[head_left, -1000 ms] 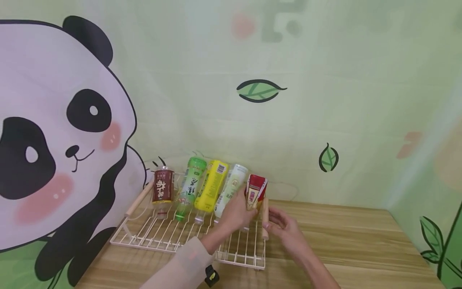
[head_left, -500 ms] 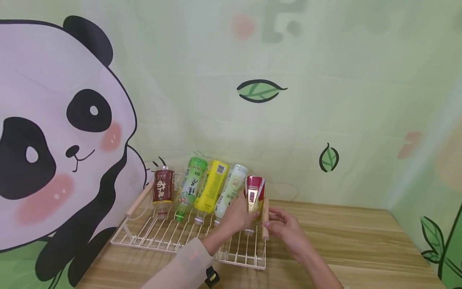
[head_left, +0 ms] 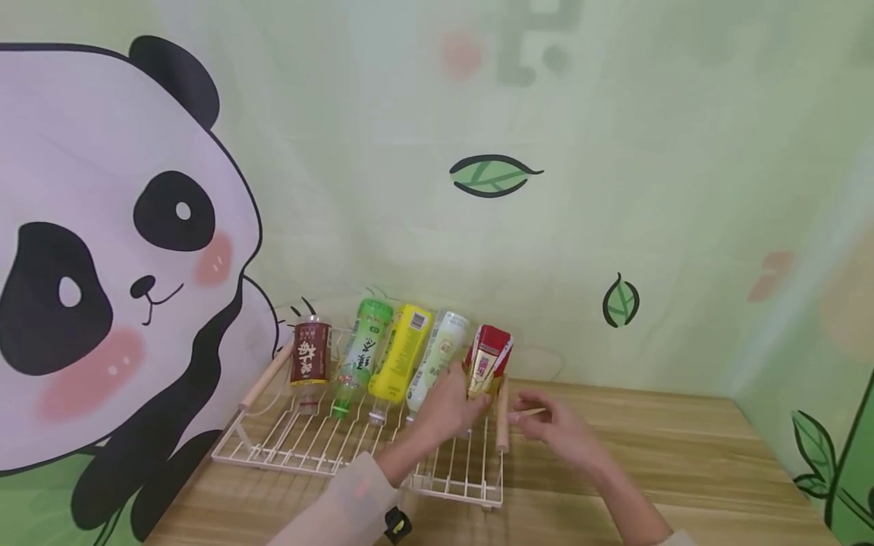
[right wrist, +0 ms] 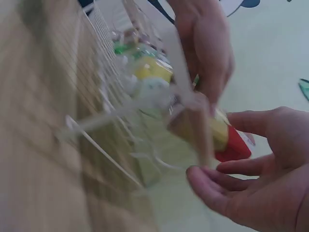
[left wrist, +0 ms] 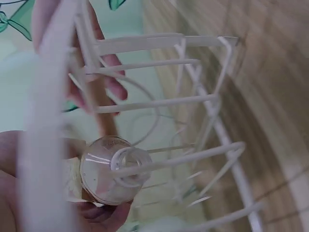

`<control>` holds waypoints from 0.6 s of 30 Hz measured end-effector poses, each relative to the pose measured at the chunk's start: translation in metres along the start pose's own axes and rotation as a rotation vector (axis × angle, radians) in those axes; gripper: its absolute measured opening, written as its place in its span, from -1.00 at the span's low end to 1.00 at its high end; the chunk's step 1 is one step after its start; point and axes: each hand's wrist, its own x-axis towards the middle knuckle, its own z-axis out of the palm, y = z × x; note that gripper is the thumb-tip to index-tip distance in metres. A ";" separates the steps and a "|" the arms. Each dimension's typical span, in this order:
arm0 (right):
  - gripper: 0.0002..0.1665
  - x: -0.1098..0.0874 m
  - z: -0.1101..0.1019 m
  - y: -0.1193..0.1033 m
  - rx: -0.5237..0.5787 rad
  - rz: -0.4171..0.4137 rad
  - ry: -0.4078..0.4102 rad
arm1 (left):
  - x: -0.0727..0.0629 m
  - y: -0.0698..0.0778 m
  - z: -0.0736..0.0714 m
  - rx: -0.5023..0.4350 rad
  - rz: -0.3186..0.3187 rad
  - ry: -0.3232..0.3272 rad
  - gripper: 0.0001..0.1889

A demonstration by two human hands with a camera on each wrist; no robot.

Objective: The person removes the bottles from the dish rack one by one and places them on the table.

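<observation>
My left hand (head_left: 447,406) grips a bottle (head_left: 488,360) with a red and gold label at the right end of a white wire rack (head_left: 321,470). In the left wrist view the clear neck of this bottle (left wrist: 130,166) points toward the camera, behind the rack's wires. My right hand (head_left: 549,425) is just right of the rack's wooden handle (head_left: 503,425), its fingers loosely bent and holding nothing. The right wrist view shows the right hand (right wrist: 265,169) spread beside the blurred handle (right wrist: 200,135) and the red bottle end (right wrist: 234,145).
Leaning in the rack, left to right, are a dark red-labelled bottle (head_left: 310,353), a green bottle (head_left: 362,349), a yellow bottle (head_left: 401,353) and a pale green bottle (head_left: 437,360). A small black object (head_left: 397,523) lies on the wooden table (head_left: 649,455) before a panda-printed backdrop (head_left: 382,189).
My right hand has drawn slightly right, off the wooden handle. The red and gold bottle in my left hand has tilted, its top shifting a little right and up.
</observation>
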 end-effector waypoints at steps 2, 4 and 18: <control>-0.24 -0.005 -0.012 -0.007 -0.148 -0.038 0.018 | -0.003 0.005 -0.008 -0.003 0.052 -0.010 -0.33; -0.22 -0.010 -0.025 -0.017 -0.298 -0.113 0.059 | -0.005 0.009 -0.016 0.018 0.111 -0.016 -0.34; 0.17 -0.021 -0.034 -0.067 -1.107 -0.690 0.190 | -0.015 0.034 -0.052 0.436 0.451 -0.097 -0.21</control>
